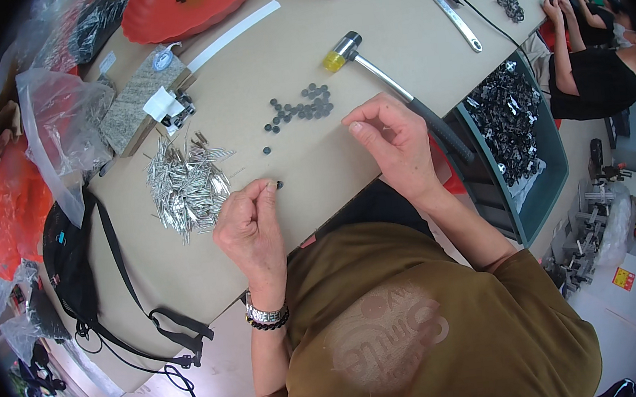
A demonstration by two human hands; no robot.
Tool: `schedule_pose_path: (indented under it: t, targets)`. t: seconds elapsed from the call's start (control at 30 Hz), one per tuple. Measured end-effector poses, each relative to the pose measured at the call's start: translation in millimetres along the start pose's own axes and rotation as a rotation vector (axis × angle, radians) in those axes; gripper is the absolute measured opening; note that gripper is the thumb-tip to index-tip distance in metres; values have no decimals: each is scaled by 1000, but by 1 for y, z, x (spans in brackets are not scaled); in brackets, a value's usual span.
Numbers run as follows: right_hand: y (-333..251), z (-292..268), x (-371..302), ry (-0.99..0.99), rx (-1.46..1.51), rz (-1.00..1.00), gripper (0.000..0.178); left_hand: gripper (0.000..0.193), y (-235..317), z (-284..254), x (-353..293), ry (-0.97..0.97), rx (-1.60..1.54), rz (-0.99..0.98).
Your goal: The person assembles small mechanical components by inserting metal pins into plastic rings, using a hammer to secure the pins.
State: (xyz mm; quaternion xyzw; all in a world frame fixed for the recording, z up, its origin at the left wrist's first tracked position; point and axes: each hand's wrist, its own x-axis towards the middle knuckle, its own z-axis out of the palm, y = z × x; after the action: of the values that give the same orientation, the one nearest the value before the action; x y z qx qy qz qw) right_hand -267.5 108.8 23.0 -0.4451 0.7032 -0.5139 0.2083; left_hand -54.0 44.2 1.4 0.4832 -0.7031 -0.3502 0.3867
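Note:
My left hand [247, 219] is closed in a pinch over the table, beside a heap of thin silver metal pins [185, 182]. At its thumb and fingertip sits a small black round piece [279, 184]. To the right, my right hand [398, 145] hovers near the table's front edge, with fingers curled and the thumb against the index finger; whatever is between them, if anything, is too small to make out. Beyond the hands lies a loose group of small black round pieces [302, 110], and a single one [267, 150] rests closer to me.
A mallet [375, 70] with a yellow-and-black head lies behind my right hand. Further off are an adjustable wrench [441, 7], a red bowl [134, 23] and a stone block [142, 100]. A black bag [70, 249] lies left; a green crate [558, 183] of black parts stands right, near other people.

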Motion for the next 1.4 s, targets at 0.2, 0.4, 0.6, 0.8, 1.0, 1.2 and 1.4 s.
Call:
schedule_pose_path:
  t: [0.2, 0.4, 0.6, 0.8, 1.0, 1.2, 1.4]
  targets:
    - [-3, -1, 2, 5, 2, -31, 6, 5, 1, 0, 0, -13, 95, 53]
    - [-4, 1, 4, -9, 4, -36, 6, 6, 0, 2, -1, -3, 148, 86]
    - [-6, 8, 9, -39, -9, -95, 7, 5, 7, 7, 0, 28, 378, 343]
    - [-11, 35, 26, -108, -251, -387, 11, 13, 8, 9, -1, 5, 420, 392]
    - [-5, 60, 41, -233, -524, -429, 10, 13, 6, 9, 0, -14, 396, 380]
    - [-13, 49, 33, -248, -537, -433, 8, 9, 6, 6, 0, -6, 314, 334]
    - [-13, 43, 27, -314, -472, -341, 10, 8, 4, 7, 1, 2, 275, 350]
